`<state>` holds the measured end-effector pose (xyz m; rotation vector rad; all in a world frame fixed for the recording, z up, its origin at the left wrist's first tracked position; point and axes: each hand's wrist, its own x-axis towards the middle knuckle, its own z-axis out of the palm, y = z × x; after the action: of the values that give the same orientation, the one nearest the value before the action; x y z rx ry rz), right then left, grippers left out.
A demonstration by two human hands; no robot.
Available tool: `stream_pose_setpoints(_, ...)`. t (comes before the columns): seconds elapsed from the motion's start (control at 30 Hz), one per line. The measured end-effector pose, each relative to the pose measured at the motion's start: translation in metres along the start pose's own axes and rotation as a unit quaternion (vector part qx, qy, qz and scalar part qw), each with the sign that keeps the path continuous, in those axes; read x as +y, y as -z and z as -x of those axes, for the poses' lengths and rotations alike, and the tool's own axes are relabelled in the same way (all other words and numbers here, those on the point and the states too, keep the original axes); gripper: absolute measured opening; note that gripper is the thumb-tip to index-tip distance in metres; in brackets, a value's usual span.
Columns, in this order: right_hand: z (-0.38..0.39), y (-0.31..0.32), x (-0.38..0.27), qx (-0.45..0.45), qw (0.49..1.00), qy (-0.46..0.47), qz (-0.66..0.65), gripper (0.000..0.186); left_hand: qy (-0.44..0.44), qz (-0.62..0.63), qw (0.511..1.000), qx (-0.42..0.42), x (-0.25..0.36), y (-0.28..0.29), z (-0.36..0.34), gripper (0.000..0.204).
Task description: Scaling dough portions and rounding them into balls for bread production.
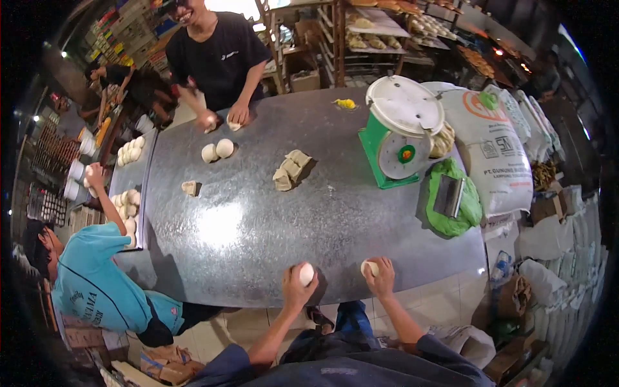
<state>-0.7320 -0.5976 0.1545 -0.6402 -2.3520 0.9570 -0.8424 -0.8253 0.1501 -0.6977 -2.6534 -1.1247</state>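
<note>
Both my hands are at the near edge of a grey metal table (258,251). My left hand (295,289) is curled around a round, pale dough ball (306,275). To its right, my right hand (382,277) cups a second dough ball (370,267) against the tabletop. Farther up the table lie cut dough chunks (291,169) in a short row, and one small dough piece (191,188) sits left of them. Two smooth dough balls (217,150) touch each other near the far side.
A green scale (396,145) with a white lid-like pan stands at the far right. Beside it are a green plastic bag (445,213), a metal scraper (449,197) and stacked sacks (496,155). Across the table a person (222,58) handles dough; another person (106,271) reaches toward a dough tray (145,187).
</note>
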Motion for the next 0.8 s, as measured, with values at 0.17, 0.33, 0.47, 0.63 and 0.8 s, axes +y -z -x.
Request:
stream_pose_setpoints(0.17,-0.023,0.0,0.071,0.018,0.996,0.076,0.052,0.017,-0.049,0.009,0.997,-0.064,-0.056,0.02,-0.017,0.048)
stream_pose_setpoints(0.33,0.026,-0.021,-0.009,0.059,0.998,0.012,-0.021,0.045,0.035,0.051,0.997,-0.041,-0.006,-0.007,0.028,0.064)
stream_pose_setpoints(0.47,0.005,0.017,-0.004,0.032,0.987,-0.108,-0.111,0.057,0.16,0.197,0.965,-0.071,-0.047,0.017,0.006,0.073)
stream_pose_setpoints(0.63,-0.021,0.052,0.039,0.184,0.979,-0.083,-0.016,0.041,0.107,-0.001,0.987,0.117,-0.097,0.059,-0.068,0.053)
stream_pose_setpoints(0.8,-0.05,0.006,0.085,0.186,0.971,-0.149,-0.003,0.027,0.164,0.015,0.962,0.219,-0.135,0.002,-0.081,0.026)
